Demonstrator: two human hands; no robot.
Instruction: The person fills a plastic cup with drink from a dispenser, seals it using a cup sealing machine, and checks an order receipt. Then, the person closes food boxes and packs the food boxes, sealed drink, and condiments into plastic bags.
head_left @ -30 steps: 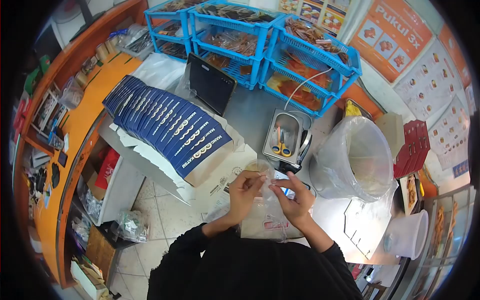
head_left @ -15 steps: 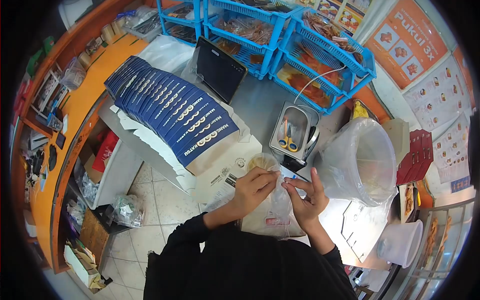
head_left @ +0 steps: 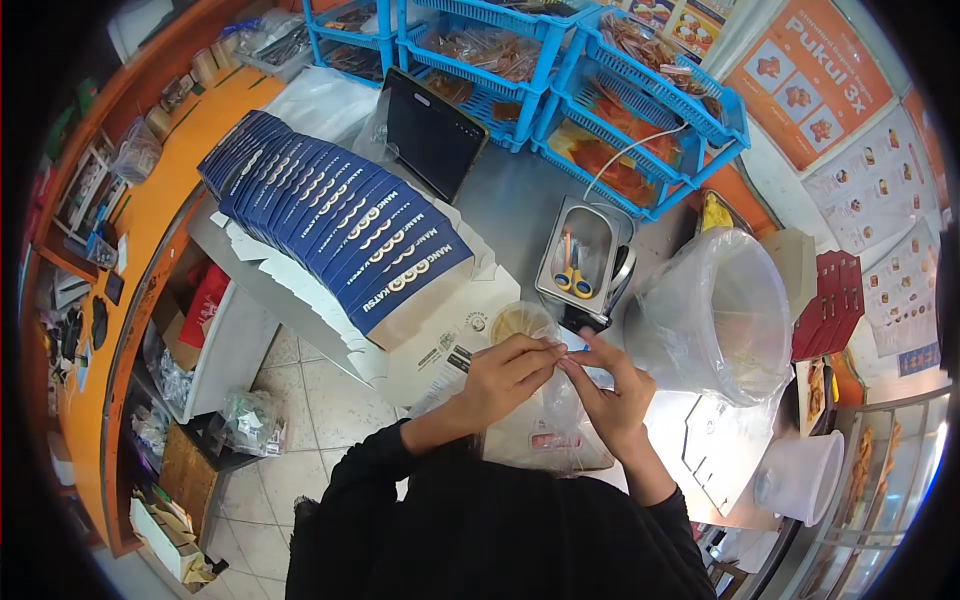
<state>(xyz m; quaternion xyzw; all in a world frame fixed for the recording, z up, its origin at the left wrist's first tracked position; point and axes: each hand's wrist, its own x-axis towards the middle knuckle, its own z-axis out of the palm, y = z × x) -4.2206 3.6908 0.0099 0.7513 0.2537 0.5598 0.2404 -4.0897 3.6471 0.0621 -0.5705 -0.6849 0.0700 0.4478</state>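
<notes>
My left hand (head_left: 512, 378) is closed, its thumb and fingertips pinching a clear plastic bag (head_left: 562, 415) in front of my body. From the other side my right hand (head_left: 615, 395) pinches the same gathered plastic, its fingertips meeting those of the left. The bag hangs below the fingers, over a pale surface with a small red print. What the bag holds, if anything, I cannot make out. Just beyond my left fingers is a round, clear thing with a yellowish inside (head_left: 522, 322). Stacked blue-and-white printed boxes (head_left: 350, 225) stand to the left.
A metal tray (head_left: 580, 255) holds yellow-handled scissors (head_left: 572, 280). To its right stands a large clear tub lined with plastic (head_left: 720, 315). Blue tiered baskets (head_left: 640, 140) with packets and a dark tablet (head_left: 432, 135) are at the back. An orange counter (head_left: 130, 245) runs along the left.
My right index finger, raised before, has bent down towards the left fingertips. Both hands remain at the plastic bag. The view has shifted slightly.
</notes>
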